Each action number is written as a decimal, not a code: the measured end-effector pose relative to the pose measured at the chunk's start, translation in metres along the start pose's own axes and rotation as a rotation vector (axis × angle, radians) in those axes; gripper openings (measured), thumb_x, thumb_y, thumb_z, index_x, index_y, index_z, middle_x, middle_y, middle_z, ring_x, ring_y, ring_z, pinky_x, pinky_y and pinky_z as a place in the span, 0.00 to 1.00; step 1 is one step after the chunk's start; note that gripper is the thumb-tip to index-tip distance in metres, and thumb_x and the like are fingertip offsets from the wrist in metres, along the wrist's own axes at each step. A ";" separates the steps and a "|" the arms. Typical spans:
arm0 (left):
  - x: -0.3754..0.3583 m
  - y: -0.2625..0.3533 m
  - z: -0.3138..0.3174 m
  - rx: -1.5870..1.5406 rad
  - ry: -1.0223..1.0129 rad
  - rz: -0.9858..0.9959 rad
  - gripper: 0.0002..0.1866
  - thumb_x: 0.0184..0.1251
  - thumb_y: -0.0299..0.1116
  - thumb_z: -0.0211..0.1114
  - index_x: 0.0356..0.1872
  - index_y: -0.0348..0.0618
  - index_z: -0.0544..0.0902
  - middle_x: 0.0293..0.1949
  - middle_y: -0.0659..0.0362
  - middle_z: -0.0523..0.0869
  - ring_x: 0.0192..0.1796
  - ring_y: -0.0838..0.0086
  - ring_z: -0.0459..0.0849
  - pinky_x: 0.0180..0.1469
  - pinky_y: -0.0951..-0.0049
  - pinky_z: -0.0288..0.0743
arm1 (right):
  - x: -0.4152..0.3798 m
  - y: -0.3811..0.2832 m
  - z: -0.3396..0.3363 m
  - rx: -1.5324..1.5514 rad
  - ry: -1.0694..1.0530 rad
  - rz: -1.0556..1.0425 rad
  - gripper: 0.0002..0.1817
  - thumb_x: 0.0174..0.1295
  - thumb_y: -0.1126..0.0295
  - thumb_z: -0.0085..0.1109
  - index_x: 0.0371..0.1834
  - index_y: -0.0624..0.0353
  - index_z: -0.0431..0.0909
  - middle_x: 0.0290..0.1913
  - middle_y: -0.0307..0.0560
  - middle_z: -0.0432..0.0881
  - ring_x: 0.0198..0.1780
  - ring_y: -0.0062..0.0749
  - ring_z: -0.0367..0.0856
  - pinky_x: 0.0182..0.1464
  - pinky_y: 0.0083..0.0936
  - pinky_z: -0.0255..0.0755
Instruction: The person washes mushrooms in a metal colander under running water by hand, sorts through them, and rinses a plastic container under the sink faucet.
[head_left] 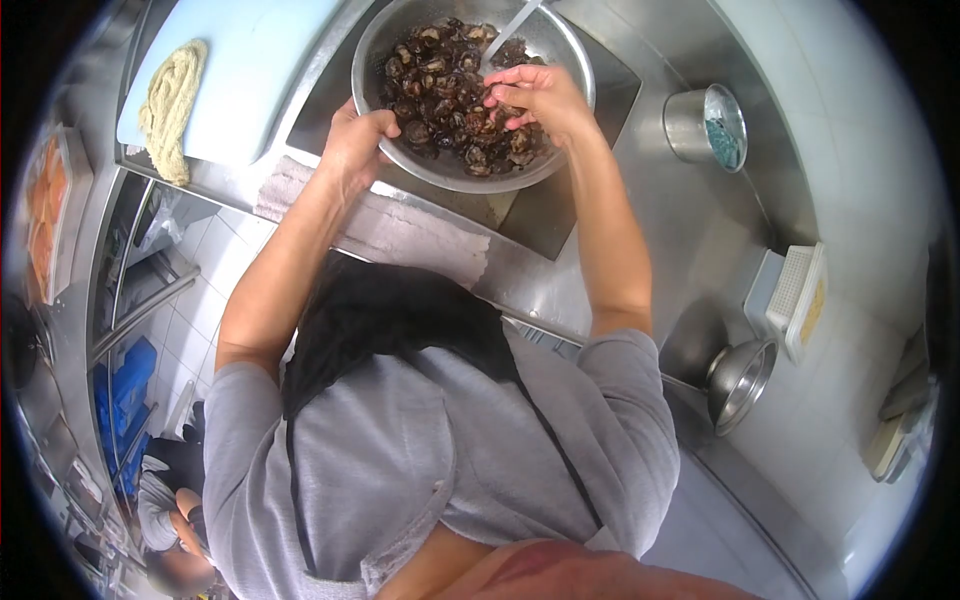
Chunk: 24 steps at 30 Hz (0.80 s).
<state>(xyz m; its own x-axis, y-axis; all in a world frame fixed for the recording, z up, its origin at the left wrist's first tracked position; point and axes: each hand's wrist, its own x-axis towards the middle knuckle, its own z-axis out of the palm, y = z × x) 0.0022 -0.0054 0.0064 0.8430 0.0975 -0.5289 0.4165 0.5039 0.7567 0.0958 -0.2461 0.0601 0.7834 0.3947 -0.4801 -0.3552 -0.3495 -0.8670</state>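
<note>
A steel bowl (pixel 567 60) full of dark brown mushrooms (pixel 440 90) sits tilted in a steel sink (pixel 560 210). A thin stream of water (pixel 514 24) falls into it from above. My left hand (pixel 355 140) grips the bowl's near-left rim. My right hand (pixel 535 98) is inside the bowl under the stream, fingers curled down and pinching one mushroom among the others. Both forearms are bare, and I wear a grey shirt with a dark apron.
A white cutting board (pixel 250 60) with a cream coiled bundle (pixel 175 100) lies left of the sink. A cloth (pixel 400 225) drapes the counter edge. To the right stand a steel cup (pixel 705 125), a white basket (pixel 795 300) and a small steel bowl (pixel 740 380). Another person (pixel 165 510) crouches at bottom left.
</note>
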 end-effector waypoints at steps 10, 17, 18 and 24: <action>-0.006 0.005 0.006 0.028 0.004 -0.007 0.15 0.49 0.16 0.57 0.39 0.40 0.74 0.25 0.63 0.74 0.26 0.77 0.74 0.26 0.70 0.73 | -0.004 0.008 -0.009 0.223 -0.142 -0.049 0.21 0.63 0.79 0.59 0.60 0.67 0.74 0.51 0.56 0.84 0.48 0.39 0.86 0.49 0.27 0.83; -0.009 0.006 0.009 0.024 0.001 -0.020 0.15 0.48 0.15 0.58 0.39 0.39 0.74 0.25 0.63 0.75 0.25 0.77 0.74 0.26 0.71 0.74 | -0.003 0.008 -0.008 0.343 -0.229 -0.076 0.20 0.64 0.78 0.59 0.60 0.68 0.74 0.52 0.58 0.83 0.48 0.39 0.86 0.47 0.26 0.83; -0.010 0.006 0.009 0.023 0.001 -0.021 0.15 0.48 0.15 0.58 0.39 0.39 0.74 0.25 0.63 0.75 0.25 0.77 0.74 0.26 0.70 0.75 | -0.004 0.007 -0.007 0.349 -0.233 -0.087 0.20 0.65 0.77 0.58 0.60 0.68 0.74 0.52 0.58 0.83 0.47 0.39 0.86 0.46 0.26 0.83; -0.003 0.000 0.004 0.002 -0.009 -0.019 0.19 0.46 0.13 0.55 0.43 0.38 0.74 0.25 0.62 0.76 0.22 0.76 0.75 0.20 0.71 0.75 | 0.005 0.004 -0.008 0.351 -0.128 -0.073 0.16 0.72 0.71 0.50 0.55 0.70 0.75 0.49 0.57 0.83 0.42 0.37 0.86 0.42 0.26 0.83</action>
<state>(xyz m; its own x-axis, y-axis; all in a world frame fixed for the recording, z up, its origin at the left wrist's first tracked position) 0.0014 -0.0090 0.0095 0.8380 0.0796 -0.5399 0.4335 0.5038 0.7472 0.1023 -0.2525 0.0555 0.7507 0.5189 -0.4089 -0.4713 -0.0132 -0.8819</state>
